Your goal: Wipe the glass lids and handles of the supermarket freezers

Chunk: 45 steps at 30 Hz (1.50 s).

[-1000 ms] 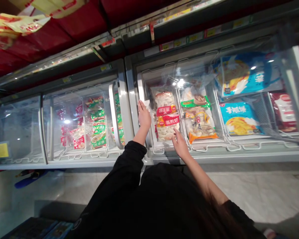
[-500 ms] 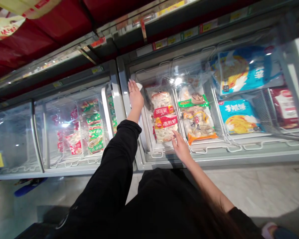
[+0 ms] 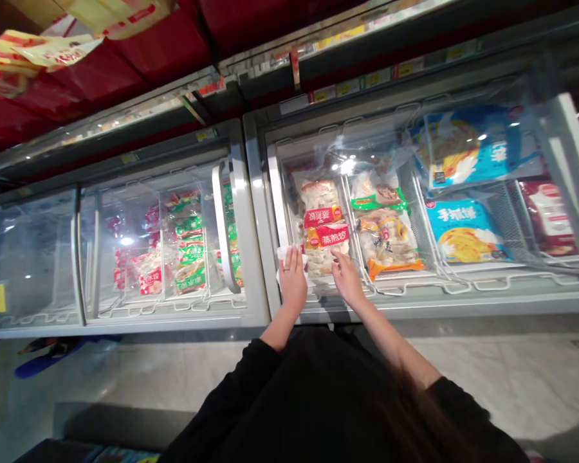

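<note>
My left hand lies with its fingers stretched over a white tissue or cloth, pressing it on the glass lid near the lid's left, front side. White edges of it stick out past my fingers. Close by on the right, my right hand has its fingers loosely apart and bent, with nothing visible in them. It is at the front part of the same lid; I cannot tell whether the fingertips touch the glass. Beneath the lid lie bags of dumplings with red labels, seen through the glass.
Under the lid are also a bag with an orange edge and blue packs. The left freezer has a white handle. Red shelving with bags overhangs the back. Pale floor tiles run along the front.
My left hand has slid with the white tissue or cloth from the back left of the lid towards me, uncovering a white handle there. The right hand has stayed nearly in place.
</note>
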Available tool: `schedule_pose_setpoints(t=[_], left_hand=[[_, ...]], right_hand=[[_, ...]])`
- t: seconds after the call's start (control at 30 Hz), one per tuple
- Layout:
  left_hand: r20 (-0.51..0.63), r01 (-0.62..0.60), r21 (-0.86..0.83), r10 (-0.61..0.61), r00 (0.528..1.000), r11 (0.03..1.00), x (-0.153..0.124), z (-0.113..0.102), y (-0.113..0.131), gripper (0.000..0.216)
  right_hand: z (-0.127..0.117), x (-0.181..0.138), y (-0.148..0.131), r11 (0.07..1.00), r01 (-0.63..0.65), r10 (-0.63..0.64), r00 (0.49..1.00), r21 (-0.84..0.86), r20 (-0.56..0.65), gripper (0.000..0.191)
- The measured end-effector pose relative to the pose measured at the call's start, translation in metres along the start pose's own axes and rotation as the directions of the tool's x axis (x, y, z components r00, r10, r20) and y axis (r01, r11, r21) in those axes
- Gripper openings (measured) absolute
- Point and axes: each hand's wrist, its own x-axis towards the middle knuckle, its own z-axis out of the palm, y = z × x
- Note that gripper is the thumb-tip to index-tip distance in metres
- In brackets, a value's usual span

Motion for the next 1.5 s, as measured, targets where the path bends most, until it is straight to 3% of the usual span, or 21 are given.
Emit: schedule_pose_setpoints(t=[0.1, 0.23, 0.33, 0.4, 0.43, 0.47, 0.53, 0.6, 0.67, 0.77, 0.87, 1.03, 1.13, 1.2, 1.27, 1.4, 1.5], left_hand=[[0.010, -0.003, -0.126, 0.004, 1.000, 0.992, -0.008, -0.002, 0.024, 0.069], [0.012, -0.133, -0.269, 0.142, 0.990, 0.954, 0.023, -0.015, 0.045, 0.061], [-0.046, -0.181, -0.281, 0.175, 0.984, 0.943, 0.053, -0.028, 0.033, 0.060], [-0.105, -0.088, -0.283, 0.060, 0.993, 0.955, 0.071, -0.033, 0.015, 0.063], [-0.125, -0.024, -0.294, -0.013, 0.992, 0.956, 0.080, -0.033, 0.005, 0.065], [-0.135, 0.032, -0.308, -0.077, 0.988, 0.951, 0.088, -0.032, -0.004, 0.066], [-0.138, 0.083, -0.337, -0.136, 0.981, 0.938, 0.102, -0.027, -0.018, 0.068], [-0.145, 0.069, -0.351, -0.127, 0.981, 0.934, 0.112, -0.020, -0.024, 0.070], [-0.161, 0.049, -0.347, -0.111, 0.981, 0.937, 0.118, -0.015, -0.026, 0.071], [-0.182, 0.049, -0.312, -0.110, 0.977, 0.949, 0.118, -0.011, -0.025, 0.071], [-0.202, 0.046, -0.265, -0.102, 0.974, 0.963, 0.116, -0.010, -0.025, 0.070], [-0.203, 0.061, -0.209, -0.104, 0.974, 0.976, 0.116, -0.012, -0.023, 0.074], [-0.173, 0.089, -0.196, -0.124, 0.977, 0.977, 0.117, -0.015, -0.019, 0.076], [-0.165, 0.098, -0.202, -0.132, 0.977, 0.975, 0.117, -0.015, -0.018, 0.077], [-0.174, 0.095, -0.207, -0.132, 0.976, 0.974, 0.117, -0.016, -0.018, 0.076], [-0.176, 0.084, -0.220, -0.124, 0.976, 0.972, 0.116, -0.016, -0.019, 0.072], [-0.159, 0.104, -0.233, -0.143, 0.977, 0.967, 0.117, -0.017, -0.019, 0.071]], right_hand=[[0.016, -0.010, 0.004, 0.999, -0.017, 0.016, 1.000, 0.050, 0.024, 0.043], [0.018, -0.016, 0.012, 0.995, -0.057, 0.060, 0.998, 0.080, -0.035, 0.049], [-0.005, -0.013, 0.014, 0.997, -0.071, 0.073, 0.977, 0.016, -0.198, 0.054], [-0.022, -0.011, 0.012, 0.990, -0.017, -0.025, 0.959, -0.144, -0.283, 0.058], [-0.027, -0.010, 0.009, 0.968, 0.039, -0.107, 0.957, -0.247, -0.269, 0.058], [-0.029, -0.010, 0.006, 0.931, 0.115, -0.194, 0.960, -0.345, -0.203, 0.058], [-0.022, -0.008, 0.000, 0.835, 0.303, -0.319, 0.947, -0.459, 0.045, 0.060], [-0.004, -0.004, -0.005, 0.751, 0.450, -0.348, 0.892, -0.484, 0.290, 0.061], [0.018, 0.009, -0.009, 0.700, 0.518, -0.330, 0.845, -0.492, 0.421, 0.062], [0.042, 0.052, -0.016, 0.663, 0.566, -0.354, 0.814, -0.490, 0.460, 0.062], [0.047, 0.124, -0.031, 0.648, 0.589, -0.415, 0.805, -0.483, 0.424, 0.063], [0.017, 0.252, -0.044, 0.682, 0.479, -0.413, 0.876, -0.553, 0.249, 0.064], [0.002, 0.279, -0.044, 0.690, 0.435, -0.384, 0.898, -0.579, 0.216, 0.065], [0.002, 0.267, -0.046, 0.686, 0.427, -0.367, 0.902, -0.589, 0.227, 0.065], [0.009, 0.235, -0.048, 0.683, 0.449, -0.366, 0.893, -0.577, 0.262, 0.064], [0.023, 0.144, -0.040, 0.710, 0.518, -0.369, 0.850, -0.477, 0.375, 0.062], [0.017, 0.079, -0.019, 0.757, 0.507, -0.322, 0.838, -0.412, 0.440, 0.060]])
